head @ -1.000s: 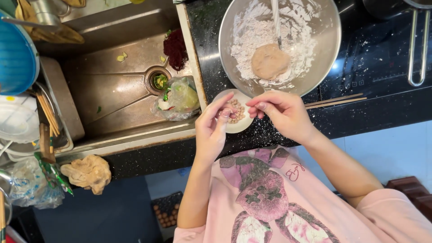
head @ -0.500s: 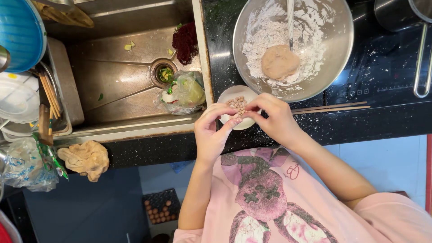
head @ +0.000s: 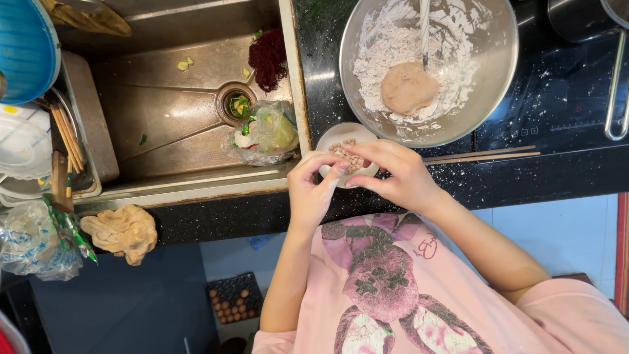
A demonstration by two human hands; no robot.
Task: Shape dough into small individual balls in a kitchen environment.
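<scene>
A small white dish (head: 333, 137) of small pale brown nuts (head: 345, 155) stands on the black counter between the sink and a big steel bowl. My left hand (head: 313, 190) and my right hand (head: 401, 176) hover over the dish. Their fingertips meet above the nuts and pinch one small nut between them. The hands hide most of the dish. Just beyond it, the steel mixing bowl (head: 488, 98) holds a ball of dough (head: 407, 87) in loose white flour, with a utensil handle (head: 424, 26) standing in it.
A steel sink (head: 164, 111) on the left holds a plastic bag of scraps (head: 265, 134) and a dark red clump (head: 267, 58). Chopsticks (head: 481, 155) lie on the flour-dusted black counter (head: 563, 170). A crumpled cloth (head: 121, 231) sits on the counter edge. A blue bowl (head: 26, 52) and a dish rack are at far left.
The view has shifted a little. My two hands have closed in together over the dish, and their fingertips now meet above the nuts.
</scene>
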